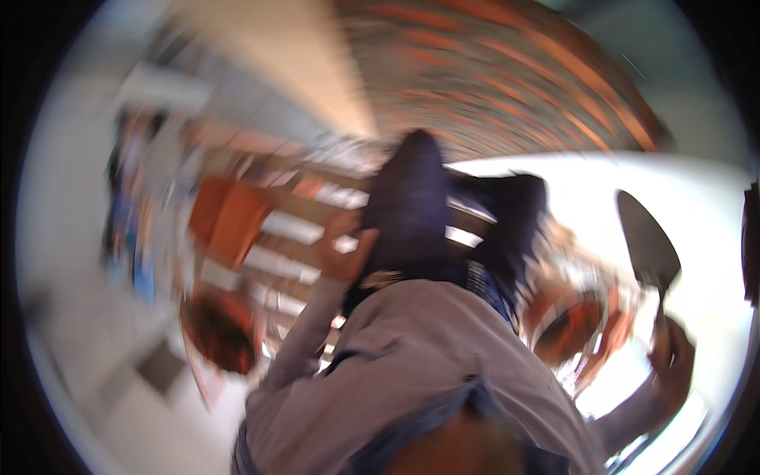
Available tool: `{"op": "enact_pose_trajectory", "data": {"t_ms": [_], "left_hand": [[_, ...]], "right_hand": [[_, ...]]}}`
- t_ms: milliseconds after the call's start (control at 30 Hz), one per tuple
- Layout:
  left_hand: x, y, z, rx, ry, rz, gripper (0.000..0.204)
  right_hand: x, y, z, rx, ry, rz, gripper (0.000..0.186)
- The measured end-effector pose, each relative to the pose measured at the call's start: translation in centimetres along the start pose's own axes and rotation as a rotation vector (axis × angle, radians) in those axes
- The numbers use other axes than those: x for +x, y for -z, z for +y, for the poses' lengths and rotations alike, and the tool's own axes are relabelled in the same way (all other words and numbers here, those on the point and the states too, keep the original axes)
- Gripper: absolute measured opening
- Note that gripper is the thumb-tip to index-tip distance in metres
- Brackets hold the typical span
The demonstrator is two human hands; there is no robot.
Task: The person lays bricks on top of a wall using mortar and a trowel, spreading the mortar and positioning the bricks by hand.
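A trowel (649, 237) with a dark, leaf-shaped blade points up at the far right. My right hand (673, 360) is closed round its handle, out to the side of my body. On the other side, my left hand (347, 247) hangs beside my left thigh, smeared by motion. Its thumb and fingers look apart with a pale patch showing between them, and I make out nothing held. Ahead of my knees runs a wall of orange bricks with grey mortar (491, 87), also blurred.
Orange bricks (226, 218) lie to the left on slatted planks (281, 261). A round orange-rimmed container with dark contents (222, 332) stands at lower left, and another round container (566, 328) at right. A pale beam or post (285, 55) stands beside the wall.
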State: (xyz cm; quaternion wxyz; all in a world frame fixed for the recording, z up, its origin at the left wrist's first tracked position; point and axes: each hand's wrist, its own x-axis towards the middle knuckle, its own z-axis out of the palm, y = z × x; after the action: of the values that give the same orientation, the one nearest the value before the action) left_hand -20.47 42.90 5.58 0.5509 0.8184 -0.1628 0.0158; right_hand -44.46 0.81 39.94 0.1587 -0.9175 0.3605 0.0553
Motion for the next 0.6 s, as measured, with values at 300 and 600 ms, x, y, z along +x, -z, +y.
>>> {"op": "enact_pose_trajectory", "data": {"t_ms": [300, 600], "left_hand": [[9.9, -9.0, 4.7, -0.051, -0.214, -0.46, 0.021], [10.7, -10.0, 7.5, 0.12, -0.379, -0.841, 0.025]], "right_hand": [[-15.9, -2.4, 8.5, 0.031, -0.33, -0.13, 0.041], [-18.7, -15.8, 18.2, 0.59, -0.682, 0.279, 0.024]]}}
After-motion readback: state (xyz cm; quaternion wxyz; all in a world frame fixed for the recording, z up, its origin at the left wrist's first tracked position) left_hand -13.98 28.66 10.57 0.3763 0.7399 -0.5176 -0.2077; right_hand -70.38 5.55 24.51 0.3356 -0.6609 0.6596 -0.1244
